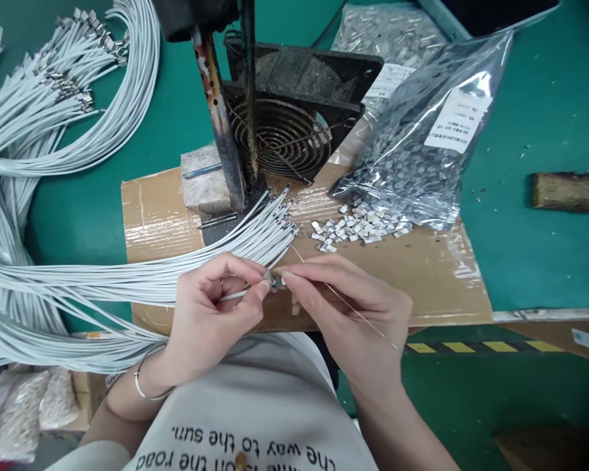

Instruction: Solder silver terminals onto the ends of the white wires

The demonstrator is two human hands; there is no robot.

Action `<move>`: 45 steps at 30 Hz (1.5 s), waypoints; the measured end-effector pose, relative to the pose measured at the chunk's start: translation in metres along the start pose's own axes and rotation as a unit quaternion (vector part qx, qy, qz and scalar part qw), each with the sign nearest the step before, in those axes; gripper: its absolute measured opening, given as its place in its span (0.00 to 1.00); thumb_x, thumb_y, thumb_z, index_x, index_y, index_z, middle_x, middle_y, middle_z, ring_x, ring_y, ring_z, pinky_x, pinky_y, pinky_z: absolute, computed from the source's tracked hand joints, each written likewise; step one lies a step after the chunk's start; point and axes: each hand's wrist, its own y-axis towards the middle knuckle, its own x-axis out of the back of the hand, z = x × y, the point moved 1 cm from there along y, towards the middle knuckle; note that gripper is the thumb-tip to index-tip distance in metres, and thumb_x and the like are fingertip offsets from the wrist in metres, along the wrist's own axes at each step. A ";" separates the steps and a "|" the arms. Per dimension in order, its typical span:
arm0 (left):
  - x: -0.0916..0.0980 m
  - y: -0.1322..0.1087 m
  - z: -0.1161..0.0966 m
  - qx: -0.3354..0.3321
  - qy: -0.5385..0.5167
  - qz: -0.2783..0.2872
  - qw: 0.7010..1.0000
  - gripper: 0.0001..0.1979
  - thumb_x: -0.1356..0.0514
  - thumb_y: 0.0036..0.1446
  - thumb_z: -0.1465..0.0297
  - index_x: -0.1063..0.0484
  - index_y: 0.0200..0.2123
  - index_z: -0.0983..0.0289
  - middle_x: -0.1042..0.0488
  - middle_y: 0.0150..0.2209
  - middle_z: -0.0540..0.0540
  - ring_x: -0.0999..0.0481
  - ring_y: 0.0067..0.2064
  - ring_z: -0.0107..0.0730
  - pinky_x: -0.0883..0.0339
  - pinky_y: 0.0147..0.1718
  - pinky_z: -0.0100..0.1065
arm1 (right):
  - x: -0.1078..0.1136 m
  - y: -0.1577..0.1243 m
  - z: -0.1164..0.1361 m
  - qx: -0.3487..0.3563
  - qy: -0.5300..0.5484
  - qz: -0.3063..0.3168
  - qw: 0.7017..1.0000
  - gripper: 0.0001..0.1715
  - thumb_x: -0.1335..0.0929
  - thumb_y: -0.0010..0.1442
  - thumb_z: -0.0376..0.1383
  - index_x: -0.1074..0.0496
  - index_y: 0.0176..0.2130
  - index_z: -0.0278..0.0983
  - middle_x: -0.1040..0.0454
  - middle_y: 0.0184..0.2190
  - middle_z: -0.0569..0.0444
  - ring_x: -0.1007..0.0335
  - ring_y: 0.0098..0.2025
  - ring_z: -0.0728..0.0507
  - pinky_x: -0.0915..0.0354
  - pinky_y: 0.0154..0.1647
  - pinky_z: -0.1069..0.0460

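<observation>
Green bench [544, 196] overlaid with brown cardboard sheet [422, 281]; black grille fan [285, 131] and clear bag of small silvery metal pieces [422, 150] set behind. By left hand [211, 317], grip closed, single white insulated wire [233, 296] pinched near tip, over cardboard front edge. At wire tip, tiny metal terminal [275, 282] held by right hand [346, 311], grip closed; thin bare strand [368, 322] laid across same hand. Step judged: terminal being fitted onto wire end. Fine alignment called for, both pinches steady.

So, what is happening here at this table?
A person works at a green table, over a sheet of cardboard. The left hand pinches the end of one white wire, and the right hand holds a small piece against its tip. A thin strand crosses the right hand. A big bundle of wires lies to the left; loose metal pieces lie by a bag behind.
</observation>
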 end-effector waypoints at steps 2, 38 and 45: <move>0.000 0.000 -0.002 0.000 0.003 0.003 1.000 0.07 0.31 0.55 0.76 0.24 0.27 0.64 0.19 0.32 0.52 0.39 0.23 0.19 0.50 0.18 0.24 | 0.000 0.001 0.000 -0.003 0.003 0.001 1.000 0.15 0.25 0.64 0.26 0.14 0.41 0.46 0.18 0.33 0.59 0.26 0.29 0.52 0.29 0.28 0.55; 0.004 0.017 -0.004 -0.015 -0.029 -0.082 0.996 0.07 0.30 0.50 0.78 0.24 0.27 0.64 0.17 0.33 0.54 0.28 0.25 0.21 0.39 0.20 0.22 | 0.000 0.011 0.004 0.047 -0.098 0.025 0.994 0.10 0.33 0.71 0.29 0.32 0.36 0.41 0.24 0.44 0.52 0.24 0.48 0.42 0.28 0.50 0.45; 0.005 0.020 -0.002 -0.034 -0.015 -0.098 0.995 0.06 0.31 0.53 0.77 0.25 0.29 0.64 0.17 0.34 0.54 0.37 0.21 0.18 0.49 0.17 0.25 | -0.013 0.015 0.008 0.012 -0.027 0.017 0.999 0.12 0.29 0.67 0.25 0.29 0.37 0.41 0.16 0.48 0.54 0.17 0.50 0.46 0.23 0.54 0.51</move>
